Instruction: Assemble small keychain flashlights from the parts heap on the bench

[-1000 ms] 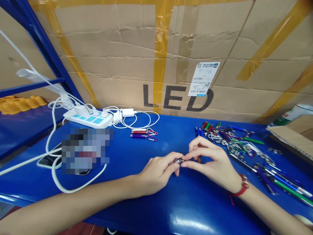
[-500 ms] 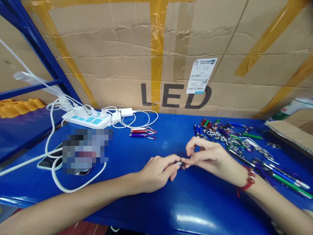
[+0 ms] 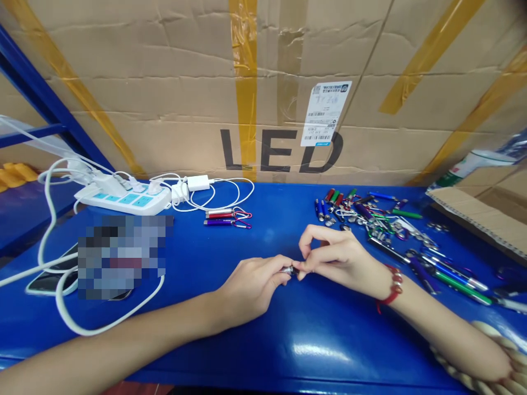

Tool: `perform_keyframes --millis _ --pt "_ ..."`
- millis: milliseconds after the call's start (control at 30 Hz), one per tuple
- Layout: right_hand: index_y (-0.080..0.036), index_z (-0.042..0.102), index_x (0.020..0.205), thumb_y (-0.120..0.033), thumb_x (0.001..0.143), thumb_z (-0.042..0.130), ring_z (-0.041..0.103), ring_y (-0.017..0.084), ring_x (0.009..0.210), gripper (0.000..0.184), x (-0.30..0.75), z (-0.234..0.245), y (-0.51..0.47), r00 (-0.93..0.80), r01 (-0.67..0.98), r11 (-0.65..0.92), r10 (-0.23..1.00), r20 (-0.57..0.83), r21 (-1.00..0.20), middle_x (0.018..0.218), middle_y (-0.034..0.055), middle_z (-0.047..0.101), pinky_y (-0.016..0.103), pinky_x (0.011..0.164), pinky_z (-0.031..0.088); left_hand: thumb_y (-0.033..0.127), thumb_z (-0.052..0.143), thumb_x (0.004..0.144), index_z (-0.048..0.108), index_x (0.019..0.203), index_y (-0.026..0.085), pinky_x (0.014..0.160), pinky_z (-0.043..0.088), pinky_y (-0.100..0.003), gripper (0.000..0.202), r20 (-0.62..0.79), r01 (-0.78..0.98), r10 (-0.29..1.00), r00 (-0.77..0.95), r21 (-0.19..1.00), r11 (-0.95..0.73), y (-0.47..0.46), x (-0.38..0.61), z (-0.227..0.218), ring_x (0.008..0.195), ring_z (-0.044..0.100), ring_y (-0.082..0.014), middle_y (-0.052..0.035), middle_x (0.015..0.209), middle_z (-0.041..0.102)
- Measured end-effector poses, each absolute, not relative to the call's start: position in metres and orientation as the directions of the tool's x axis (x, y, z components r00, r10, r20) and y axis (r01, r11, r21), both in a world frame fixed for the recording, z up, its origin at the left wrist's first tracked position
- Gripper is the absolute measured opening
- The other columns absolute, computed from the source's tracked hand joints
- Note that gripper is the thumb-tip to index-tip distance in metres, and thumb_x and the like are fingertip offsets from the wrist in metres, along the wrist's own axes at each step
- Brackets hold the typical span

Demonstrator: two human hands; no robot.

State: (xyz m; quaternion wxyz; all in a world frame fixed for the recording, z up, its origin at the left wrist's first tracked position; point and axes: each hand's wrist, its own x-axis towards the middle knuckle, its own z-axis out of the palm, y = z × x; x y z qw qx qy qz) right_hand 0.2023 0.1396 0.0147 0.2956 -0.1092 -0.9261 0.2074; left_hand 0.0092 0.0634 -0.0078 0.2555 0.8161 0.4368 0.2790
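Observation:
My left hand (image 3: 252, 286) is closed around a small silver metal cylinder (image 3: 287, 270), most of it hidden in the fingers. My right hand (image 3: 343, 255), with a red beaded bracelet at the wrist, pinches the dark end of that cylinder between thumb and forefinger. Both hands meet just above the blue tabletop (image 3: 263, 351). Beyond them lie two slim keychain flashlights with carabiner clips, a red one (image 3: 219, 215) and a purple one (image 3: 218, 223), beside a silver one partly hidden.
At right spreads a pile of flashlight tubes, clips and small metal parts (image 3: 382, 225). An open cardboard box (image 3: 473, 219) borders it. A white power strip (image 3: 154, 207) with cables, a phone (image 3: 51, 280) and a blurred-out patch are at left. A large carton (image 3: 185, 93) stands behind.
The view has shifted, so the scene sits further left and slightly higher. Both hands keep the same hold on the small cylinder, with only slight finger movement.

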Motion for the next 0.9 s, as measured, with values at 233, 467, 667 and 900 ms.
perform_keyframes --millis 233,467,667,900 --pt "-0.017 0.066 0.066 -0.021 0.081 0.059 0.05 0.006 0.062 0.017 0.196 0.014 0.134 -0.763 0.088 0.857 0.386 0.518 -0.508 0.073 0.0019 0.052 0.017 0.054 0.038 0.017 0.041 0.088 0.048 0.09 0.018 0.076 0.043 -0.023 0.007 0.277 0.487 0.892 0.356 0.76 -0.43 0.063 0.01 -0.016 0.089 0.06 -0.0136 -0.0027 0.096 0.064" --pt "-0.014 0.062 0.057 -0.029 0.073 0.067 0.051 0.007 0.062 0.022 0.188 0.016 0.125 -0.706 0.168 0.711 0.57 0.421 -0.683 0.069 0.001 0.05 0.019 0.057 0.041 0.014 0.041 0.087 0.048 0.08 0.018 0.073 0.044 -0.025 0.01 0.407 0.536 0.858 0.315 0.67 -0.514 0.064 0.011 -0.019 0.083 0.062 -0.0146 -0.0027 0.087 0.065" --pt "-0.013 0.059 0.055 -0.033 0.07 0.069 0.05 0.007 0.062 0.027 0.186 0.016 0.127 -0.683 0.173 0.66 0.615 0.394 -0.731 0.07 0.0012 0.051 0.018 0.055 0.04 0.015 0.044 0.086 0.05 0.077 0.017 0.065 0.044 -0.021 0.012 0.434 0.501 0.863 0.259 0.704 -0.504 0.064 0.012 -0.019 0.073 0.06 -0.0121 -0.0011 0.081 0.064" --pt "-0.013 0.055 0.057 -0.037 0.071 0.067 0.05 0.009 0.065 0.031 0.186 0.015 0.133 -0.676 0.187 0.655 0.627 0.388 -0.733 0.069 0.0013 0.052 0.02 0.058 0.039 0.02 0.05 0.085 0.06 0.09 0.018 0.063 0.043 -0.018 0.012 0.297 0.47 0.94 0.167 0.814 -0.34 0.066 0.011 -0.012 0.072 0.059 -0.0111 -0.0004 0.084 0.065"
